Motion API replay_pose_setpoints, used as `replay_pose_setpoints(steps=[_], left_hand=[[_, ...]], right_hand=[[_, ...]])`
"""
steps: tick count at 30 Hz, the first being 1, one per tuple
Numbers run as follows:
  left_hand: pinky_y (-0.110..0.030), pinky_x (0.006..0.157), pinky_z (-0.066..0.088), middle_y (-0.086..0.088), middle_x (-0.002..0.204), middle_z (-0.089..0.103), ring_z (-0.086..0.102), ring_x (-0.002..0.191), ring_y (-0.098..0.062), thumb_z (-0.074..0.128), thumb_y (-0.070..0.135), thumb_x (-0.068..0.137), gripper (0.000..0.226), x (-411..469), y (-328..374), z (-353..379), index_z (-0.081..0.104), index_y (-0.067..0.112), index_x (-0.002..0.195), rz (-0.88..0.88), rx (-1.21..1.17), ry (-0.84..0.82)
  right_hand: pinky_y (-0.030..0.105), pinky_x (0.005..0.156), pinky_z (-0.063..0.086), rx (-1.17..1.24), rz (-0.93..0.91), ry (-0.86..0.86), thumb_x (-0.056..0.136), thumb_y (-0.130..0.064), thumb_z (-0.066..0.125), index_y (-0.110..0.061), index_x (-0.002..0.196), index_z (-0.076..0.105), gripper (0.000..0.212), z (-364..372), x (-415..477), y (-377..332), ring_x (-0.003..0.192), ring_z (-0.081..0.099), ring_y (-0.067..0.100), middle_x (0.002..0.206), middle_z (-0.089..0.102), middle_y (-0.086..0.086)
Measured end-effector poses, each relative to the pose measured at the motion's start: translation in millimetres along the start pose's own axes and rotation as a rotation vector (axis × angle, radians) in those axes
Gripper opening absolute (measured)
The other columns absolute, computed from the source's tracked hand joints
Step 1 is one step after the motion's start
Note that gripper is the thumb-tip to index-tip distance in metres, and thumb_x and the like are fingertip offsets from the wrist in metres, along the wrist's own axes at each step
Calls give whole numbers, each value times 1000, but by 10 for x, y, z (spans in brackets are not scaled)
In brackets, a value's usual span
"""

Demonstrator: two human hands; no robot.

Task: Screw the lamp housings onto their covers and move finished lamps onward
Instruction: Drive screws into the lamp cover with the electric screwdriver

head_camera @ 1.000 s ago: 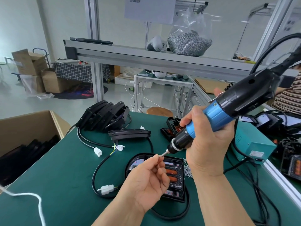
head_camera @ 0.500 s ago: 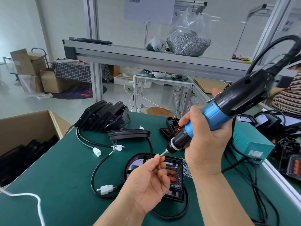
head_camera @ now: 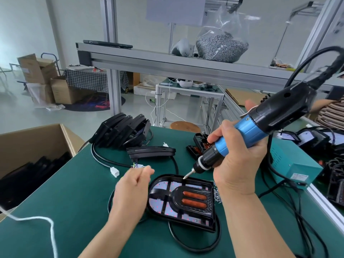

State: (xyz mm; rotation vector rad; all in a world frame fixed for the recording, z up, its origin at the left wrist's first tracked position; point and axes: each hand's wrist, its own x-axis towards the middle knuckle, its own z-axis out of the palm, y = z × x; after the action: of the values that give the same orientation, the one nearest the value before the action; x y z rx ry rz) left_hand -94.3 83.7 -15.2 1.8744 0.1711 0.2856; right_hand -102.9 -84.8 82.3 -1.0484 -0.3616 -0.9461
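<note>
Driving a screw into the far rim looks like the step in hand. The right hand (head_camera: 240, 164) is clenched round the blue-and-black screwdriver (head_camera: 260, 127), and its bit (head_camera: 187, 175) angles down to the 12 o'clock edge of the lamp housing (head_camera: 186, 199). Whether a screw sits on the tip is too small to tell.

The housing lies flat on the green counter (head_camera: 74, 202), inner side up, directly in front of the person, with its black cable looped around it. The left hand (head_camera: 132, 190) hovers just beside the housing at its 9 o'clock, apart from it. It is blurred and its fingers are loosely curled, so I cannot tell whether it pinches anything.

No seated screw heads can be made out on this housing, so I judge the work on it to be at its start, with most or all of its screws left to drive and the lamp yet to be moved onward. A small heap of loose screws (head_camera: 216, 195) lies at its 3 o'clock edge, ready to hand.

At 11 o'clock a row of black lamps (head_camera: 121, 131) leans together, and a single lamp (head_camera: 150, 152) lies at 12 o'clock. Whether these are finished or waiting cannot be told. A cardboard box (head_camera: 33, 142) at 9 o'clock, off the counter's edge, holds more dark parts.
</note>
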Motion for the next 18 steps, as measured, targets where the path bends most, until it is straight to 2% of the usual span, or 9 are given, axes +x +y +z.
replay_pose_setpoints(steps=[2, 4, 5, 7, 8, 11, 12, 15, 18], left_hand=[[-12, 64, 33, 14, 84, 59, 49, 76, -3, 46, 38, 98, 31, 146, -88, -36, 58, 23, 74, 64, 167, -28], [-19, 62, 36, 9, 77, 51, 42, 70, -11, 44, 32, 99, 31, 227, -156, 57, 46, 23, 69, 120, 298, -167], [-25, 68, 40, 10, 79, 53, 47, 75, -13, 45, 32, 99, 29, 239, -183, 107, 51, 26, 72, 127, 329, -232], [-26, 80, 45, 10, 94, 65, 59, 92, -14, 47, 35, 99, 21, 247, -212, 163, 66, 29, 94, 104, 329, -294], [-23, 80, 46, 11, 97, 68, 61, 94, -12, 48, 36, 99, 22, 251, -225, 176, 68, 29, 102, 90, 307, -294], [-10, 71, 44, 19, 93, 69, 60, 87, 4, 50, 34, 98, 22, 247, -231, 202, 70, 33, 106, 69, 256, -308], [-12, 72, 45, 18, 91, 69, 61, 86, 3, 50, 33, 98, 22, 249, -230, 214, 72, 33, 103, 60, 259, -314], [-35, 84, 51, -3, 95, 72, 60, 79, -17, 48, 33, 97, 24, 259, -242, 228, 67, 25, 84, 42, 275, -326], [-39, 86, 51, -7, 94, 70, 59, 80, -23, 47, 32, 97, 24, 272, -259, 231, 63, 20, 83, 43, 281, -317]], right_hand=[[28, 62, 52, 11, 46, 34, 79, -14, 68, -30, 120, 61, 44, 2, -21, 91, 55, 58, 16, 65, 58, -4], [27, 63, 52, -10, 90, 63, 77, -17, 70, -23, 122, 58, 47, 23, -53, 187, 56, 59, 16, 66, 58, -3], [26, 63, 52, -34, 104, 63, 77, -17, 71, -24, 121, 59, 46, 38, -72, 235, 56, 59, 16, 67, 58, -3], [26, 62, 52, -79, 113, 47, 80, -12, 70, -28, 117, 59, 41, 71, -105, 331, 56, 60, 15, 67, 60, -4], [27, 60, 52, -98, 115, 46, 81, -10, 69, -29, 115, 59, 39, 86, -119, 381, 55, 60, 15, 67, 60, -5], [27, 59, 52, -135, 131, 63, 81, -10, 68, -30, 110, 59, 37, 117, -169, 542, 54, 60, 14, 66, 60, -5], [26, 59, 52, -146, 140, 63, 81, -10, 68, -33, 108, 60, 36, 124, -188, 586, 55, 61, 14, 67, 60, -4], [26, 58, 52, -192, 154, 60, 79, -14, 70, -40, 90, 63, 30, 132, -233, 682, 56, 63, 13, 69, 61, 0], [24, 59, 53, -233, 155, 34, 78, -17, 72, -24, 90, 58, 19, 119, -261, 763, 57, 65, 13, 68, 62, -1]])
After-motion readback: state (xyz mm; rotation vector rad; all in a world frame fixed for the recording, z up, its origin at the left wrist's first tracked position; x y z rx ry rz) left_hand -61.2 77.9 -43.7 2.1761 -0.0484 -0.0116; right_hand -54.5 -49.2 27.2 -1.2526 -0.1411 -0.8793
